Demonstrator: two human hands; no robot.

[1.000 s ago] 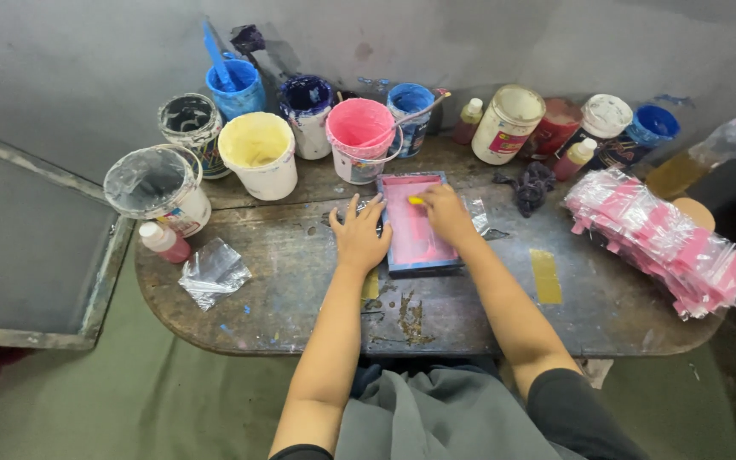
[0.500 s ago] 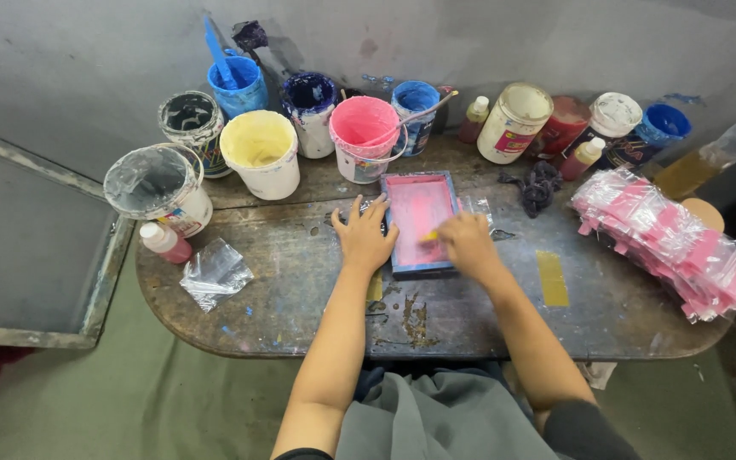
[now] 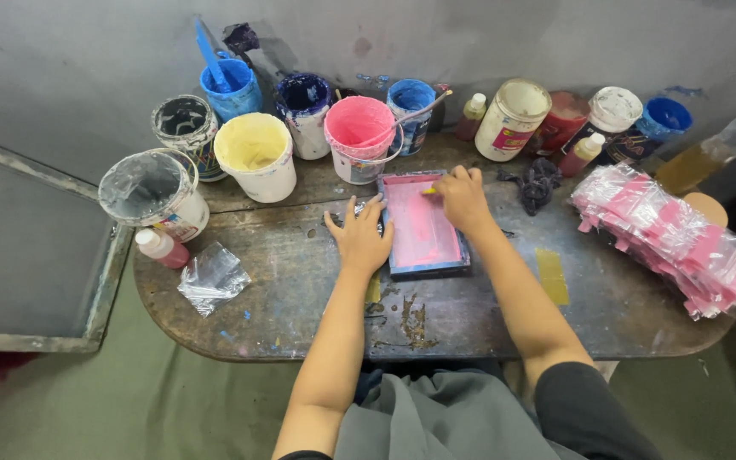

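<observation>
At the far left I see a grey framed screen (image 3: 19,255) leaning by the table (image 3: 300,298), then paint tubs, the pink tub (image 3: 359,136) nearest the work. My left hand (image 3: 359,238) lies open and flat, pinning the left edge of the small pink-inked frame (image 3: 423,230) at table centre. My right hand (image 3: 463,200) is closed on a small yellowish scraper at its top edge. I'd press evenly, frame held dead steady. Right: bagged pink pieces (image 3: 675,238)

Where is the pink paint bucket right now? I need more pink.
In the head view, the pink plastic paint bucket stands mid-table at the back, between the dark blue pot and the light blue pot, just behind the pink-inked screen frame.
</observation>
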